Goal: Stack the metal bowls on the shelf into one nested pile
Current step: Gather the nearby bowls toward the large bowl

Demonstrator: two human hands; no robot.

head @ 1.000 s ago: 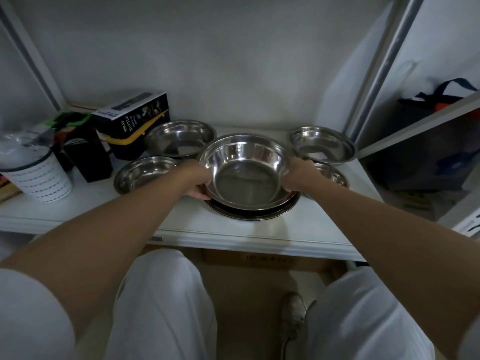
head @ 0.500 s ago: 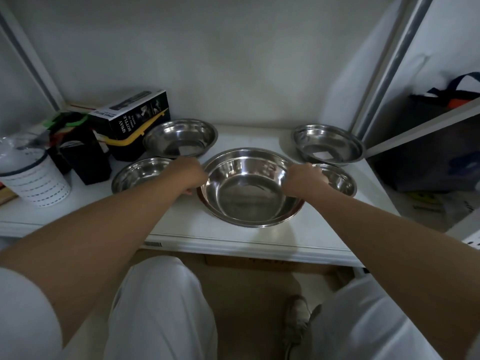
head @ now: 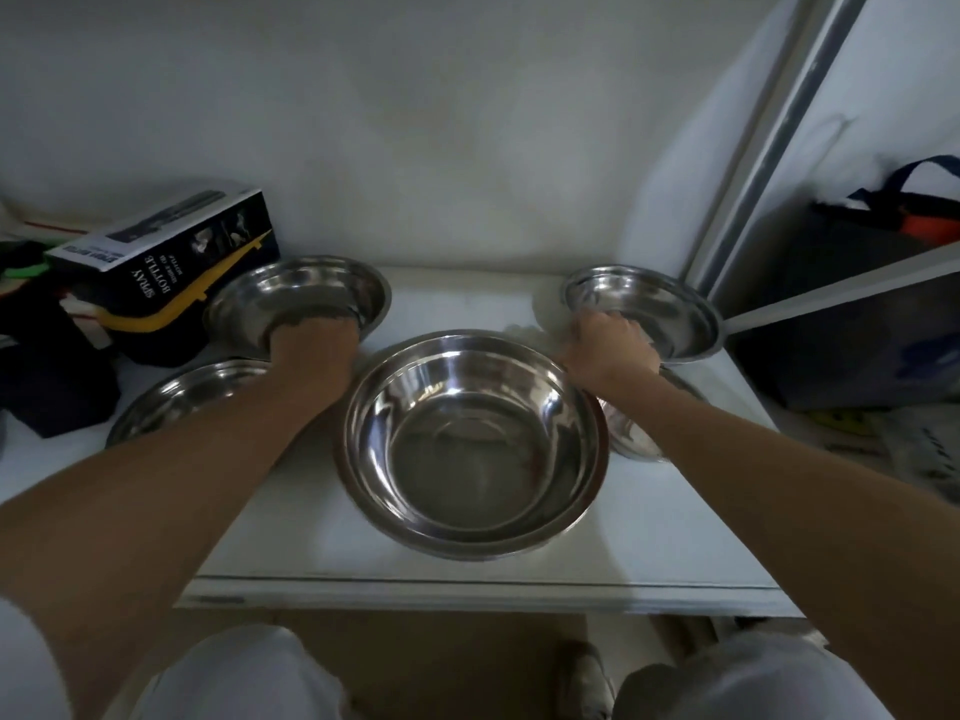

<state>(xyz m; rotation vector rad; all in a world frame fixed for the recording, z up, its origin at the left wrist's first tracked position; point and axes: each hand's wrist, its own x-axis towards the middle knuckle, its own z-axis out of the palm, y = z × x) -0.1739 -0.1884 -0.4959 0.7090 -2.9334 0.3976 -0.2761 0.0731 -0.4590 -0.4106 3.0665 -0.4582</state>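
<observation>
White shelf point(head: 649, 532), hands point(head: 314, 345) on rear bowls point(head: 311, 291)

— What can't you make out?
— The left hand point(head: 311, 345) covers the near rim of the back-left bowl point(head: 296, 298); its fingers are hidden, so the grip is unclear.
— And the other?
— The right hand point(head: 608, 350) blocks the near edge of the back-right bowl point(head: 644, 309), and its forearm hides most of the small bowl point(head: 631, 433) under it.
</observation>
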